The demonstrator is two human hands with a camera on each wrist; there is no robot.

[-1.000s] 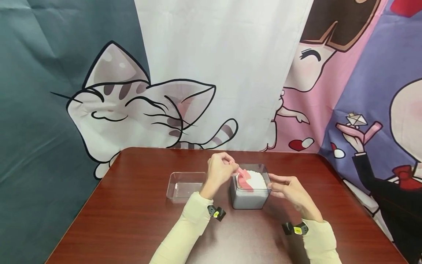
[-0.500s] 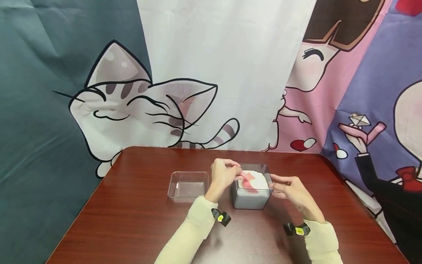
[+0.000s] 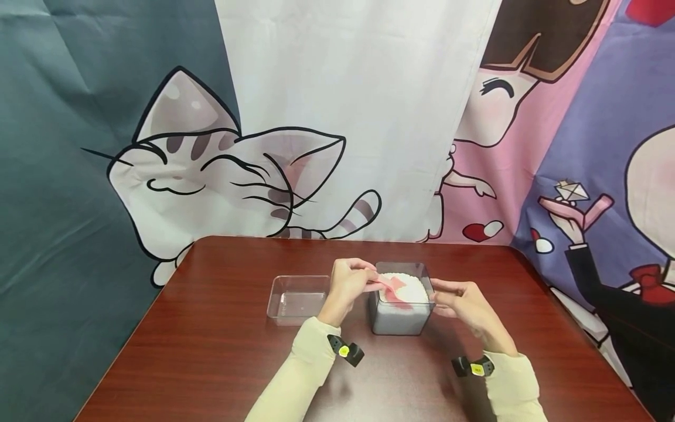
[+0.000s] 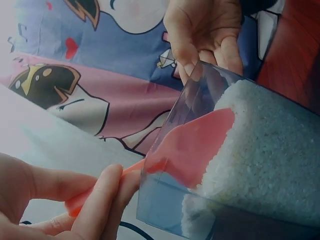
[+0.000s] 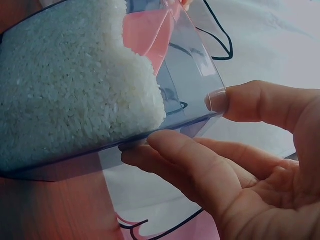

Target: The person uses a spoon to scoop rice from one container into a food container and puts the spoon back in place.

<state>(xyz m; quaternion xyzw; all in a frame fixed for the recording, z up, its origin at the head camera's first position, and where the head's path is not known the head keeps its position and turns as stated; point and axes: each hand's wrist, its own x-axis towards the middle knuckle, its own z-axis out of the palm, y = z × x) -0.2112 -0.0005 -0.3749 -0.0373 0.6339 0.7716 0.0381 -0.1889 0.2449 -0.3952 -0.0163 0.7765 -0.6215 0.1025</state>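
Note:
A pink scoop (image 4: 195, 145) lies with its blade against and partly in white rice (image 4: 270, 150), inside a square see-through grey container (image 3: 398, 322). My left hand (image 3: 348, 287) pinches the scoop's handle between thumb and fingers at the container's left rim. On the opposite side, my right hand (image 3: 466, 302) holds the container near its upper edge. In the right wrist view, the right thumb (image 5: 250, 101) presses at the rim while the fingers (image 5: 190, 155) lie along the adjoining wall. The blade's far edge is hidden by rice.
A shallow transparent plastic box (image 3: 297, 303) stands on the brown table (image 3: 211, 351), just left of my left hand. Behind the table's back edge hangs a cartoon-printed cloth (image 3: 369, 88). Each wrist wears a small black camera strap.
My left hand has come down, then shifted slightly left, and the scoop lies flatter in the rice. The right hand and the container have stayed in place.

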